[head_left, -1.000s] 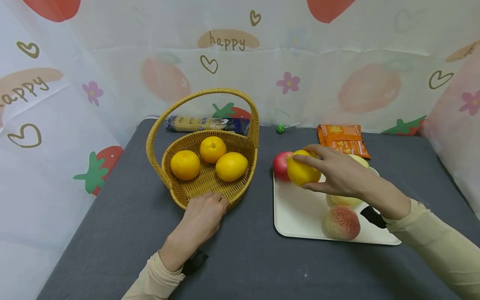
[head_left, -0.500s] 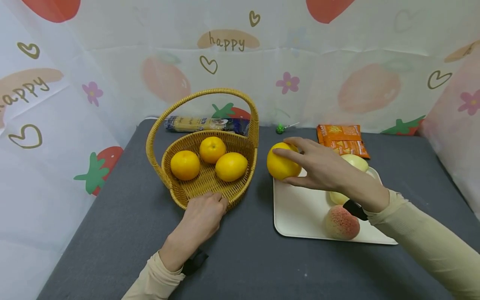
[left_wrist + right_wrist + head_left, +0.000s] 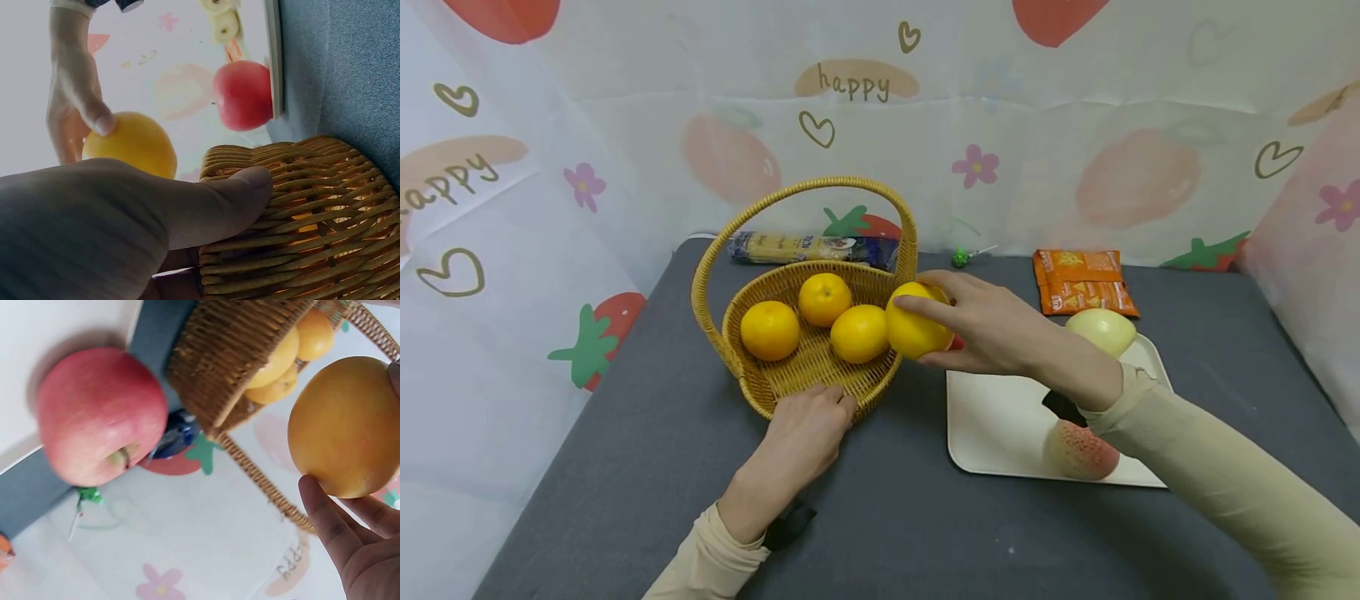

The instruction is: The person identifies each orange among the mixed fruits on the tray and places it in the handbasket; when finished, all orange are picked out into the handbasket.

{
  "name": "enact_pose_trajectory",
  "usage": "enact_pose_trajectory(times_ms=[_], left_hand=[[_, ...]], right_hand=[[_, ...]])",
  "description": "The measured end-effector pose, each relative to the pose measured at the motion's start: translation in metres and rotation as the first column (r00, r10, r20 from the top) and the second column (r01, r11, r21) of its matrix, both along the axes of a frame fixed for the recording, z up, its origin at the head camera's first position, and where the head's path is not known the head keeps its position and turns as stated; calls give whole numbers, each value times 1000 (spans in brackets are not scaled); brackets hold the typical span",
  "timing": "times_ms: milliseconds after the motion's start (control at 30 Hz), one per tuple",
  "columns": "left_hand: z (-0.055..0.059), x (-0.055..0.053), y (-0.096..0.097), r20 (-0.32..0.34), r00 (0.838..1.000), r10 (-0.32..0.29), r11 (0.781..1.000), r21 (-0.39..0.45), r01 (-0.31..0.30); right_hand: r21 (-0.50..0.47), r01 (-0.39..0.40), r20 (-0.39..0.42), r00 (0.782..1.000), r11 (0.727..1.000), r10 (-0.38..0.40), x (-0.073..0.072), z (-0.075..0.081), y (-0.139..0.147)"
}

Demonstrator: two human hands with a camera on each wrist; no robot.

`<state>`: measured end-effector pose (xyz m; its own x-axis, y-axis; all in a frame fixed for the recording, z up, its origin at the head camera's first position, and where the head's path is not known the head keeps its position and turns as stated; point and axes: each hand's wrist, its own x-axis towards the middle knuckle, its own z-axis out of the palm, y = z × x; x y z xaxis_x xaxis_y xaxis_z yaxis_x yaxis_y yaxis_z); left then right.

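My right hand [image 3: 992,325] holds a yellow-orange orange [image 3: 917,321] in the air by the right rim of the wicker basket [image 3: 797,379]. In the right wrist view, fingertips [image 3: 310,487] press against the smooth skin of the orange [image 3: 344,425]. My left hand [image 3: 808,429] grips the basket's near rim, its thumb [image 3: 244,187] lying over the weave on the outer side. Inside the basket sit two oranges, one at the left [image 3: 771,331] and one at the back [image 3: 825,300], and a slightly oval yellow fruit [image 3: 859,334].
A cream tray [image 3: 992,425] on the right carries a red apple [image 3: 100,419], a peach [image 3: 1082,450] and pale yellow-green fruit [image 3: 1101,332]. Behind lie an orange snack packet [image 3: 1084,283], a green lollipop [image 3: 960,257] and a noodle pack [image 3: 805,247]. The basket's handle [image 3: 842,181] arches overhead.
My right hand has carried the orange leftward from over the tray to the basket's right rim. The left hand and the basket have stayed put.
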<state>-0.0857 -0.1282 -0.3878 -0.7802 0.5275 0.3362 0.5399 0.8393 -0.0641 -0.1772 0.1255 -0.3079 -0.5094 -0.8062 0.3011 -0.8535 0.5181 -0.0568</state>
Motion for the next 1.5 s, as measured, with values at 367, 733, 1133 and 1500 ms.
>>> enact_pose_trajectory(times_ms=[367,733,1133,1500], left_hand=[[0,2,-1,8,1000,9,1000,-28,-9],[-1,1,0,-4,1000,16,1000,-24,-16],[1,1,1,-21,1000,19,999,-34,-19],[1,1,0,-49,999,11,999,-37,-13]], right_hand=[[2,-95,-37,995,995,95,-2,-8,-50],[79,-152,25,988,985,150,2,-13,-95],[172,-135,65,990,976,126,-2,-17,-127],[277,-188,132,979,942,156,-10,-22,-136]])
